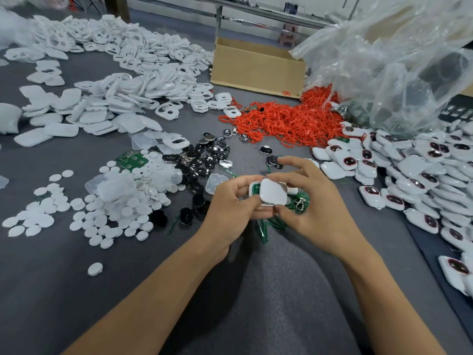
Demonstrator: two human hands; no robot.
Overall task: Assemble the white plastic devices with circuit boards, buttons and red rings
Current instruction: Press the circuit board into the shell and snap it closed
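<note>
**Both hands on one white shell, closing it up**

My left hand [230, 208] and right hand [314, 208] meet over the middle of the table [256, 290], and between them they hold one white device [272, 192] just above the cloth. The left hand's thumb and curled fingers pinch its left edge. The right hand's thumb sits at the lower corner with the forefinger over the top, and its other fingers are spread loosely above. The plain back of the shell faces me. Green shows at its left edge, which I take to be the circuit board [254, 188] seated inside, and a metal clip [300, 202] lies just beside it on the right.

I judge the step in hand to be pressing the two halves of the shell together over the board. I cannot tell whether the seam is fully closed.

Next it needs an even squeeze round the rim so that the board does not shift. After that, one ring must come from the red rings [286, 121] heaped beyond my hands. The white buttons [115, 208] lie to my left, the empty shells [128, 80] further back, and the finished devices [409, 170] are piled on my right, where this one should go.
</note>
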